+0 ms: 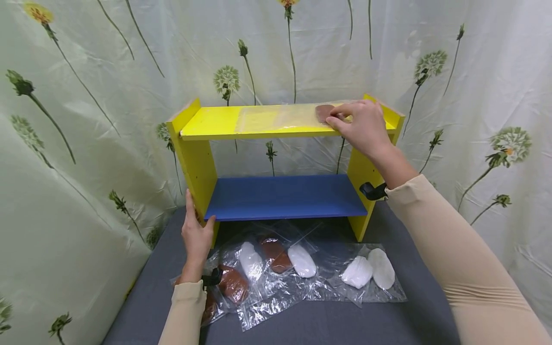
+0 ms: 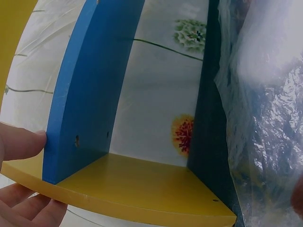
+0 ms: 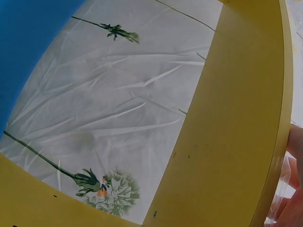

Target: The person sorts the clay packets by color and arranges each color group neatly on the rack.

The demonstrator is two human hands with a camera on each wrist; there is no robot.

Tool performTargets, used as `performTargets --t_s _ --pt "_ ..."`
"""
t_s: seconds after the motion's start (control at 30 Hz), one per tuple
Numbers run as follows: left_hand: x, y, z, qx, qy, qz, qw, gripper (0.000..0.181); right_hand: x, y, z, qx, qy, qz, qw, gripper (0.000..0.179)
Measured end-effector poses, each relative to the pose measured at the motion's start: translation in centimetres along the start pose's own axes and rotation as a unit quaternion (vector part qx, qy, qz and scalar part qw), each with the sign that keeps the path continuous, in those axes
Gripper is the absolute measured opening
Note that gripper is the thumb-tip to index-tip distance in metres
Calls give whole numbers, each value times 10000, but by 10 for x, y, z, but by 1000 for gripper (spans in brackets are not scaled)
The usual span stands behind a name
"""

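Observation:
A small yellow shelf unit (image 1: 185, 167) with a blue lower shelf (image 1: 284, 196) stands on the table. My left hand (image 1: 197, 237) grips its left side panel, thumb against the front edge of the blue shelf (image 2: 80, 94) and fingers outside the yellow panel (image 2: 142, 189). On the yellow top shelf (image 1: 211, 120), at the right, my right hand (image 1: 362, 122) pinches a clear plastic bag (image 1: 280, 117) with a flat brown oval piece (image 1: 324, 114) in it. In the right wrist view my right fingers (image 3: 296, 142) show only at the edge, beside clear plastic (image 3: 281, 184).
Several clear bags lie in front of the unit on the dark tabletop (image 1: 336, 323), holding brown ovals (image 1: 276, 254) and white ovals (image 1: 302, 261). Two white ovals (image 1: 381, 269) lie at the right. A flower-printed curtain (image 1: 267, 57) hangs behind.

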State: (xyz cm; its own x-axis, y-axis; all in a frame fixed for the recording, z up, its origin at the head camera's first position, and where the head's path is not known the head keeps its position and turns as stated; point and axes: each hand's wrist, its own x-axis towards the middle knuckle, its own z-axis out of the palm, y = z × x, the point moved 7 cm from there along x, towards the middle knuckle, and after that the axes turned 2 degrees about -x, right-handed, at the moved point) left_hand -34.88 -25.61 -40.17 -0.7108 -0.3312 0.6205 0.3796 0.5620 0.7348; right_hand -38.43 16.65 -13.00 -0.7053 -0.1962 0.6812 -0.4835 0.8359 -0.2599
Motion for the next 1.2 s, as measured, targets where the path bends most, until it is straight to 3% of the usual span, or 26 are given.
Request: performTargets --t_s 0.17,0.4,0.83,1.2 --pt "1 -1 1 10 -16 -50 10000 106 0 1 -1 -108 -23 50 9999 32" --pt "3 1 2 -45 -42 -47 10000 105 -5 -2 -14 -8 250 200 9995 40" --pt "-1 0 0 -80 -58 -106 9999 106 -41 -33 -17 83 550 -1007 9934 39" --pt "0 0 -1 -114 -17 -42 9999 106 -93 -53 5 279 570 -1498 9867 44"
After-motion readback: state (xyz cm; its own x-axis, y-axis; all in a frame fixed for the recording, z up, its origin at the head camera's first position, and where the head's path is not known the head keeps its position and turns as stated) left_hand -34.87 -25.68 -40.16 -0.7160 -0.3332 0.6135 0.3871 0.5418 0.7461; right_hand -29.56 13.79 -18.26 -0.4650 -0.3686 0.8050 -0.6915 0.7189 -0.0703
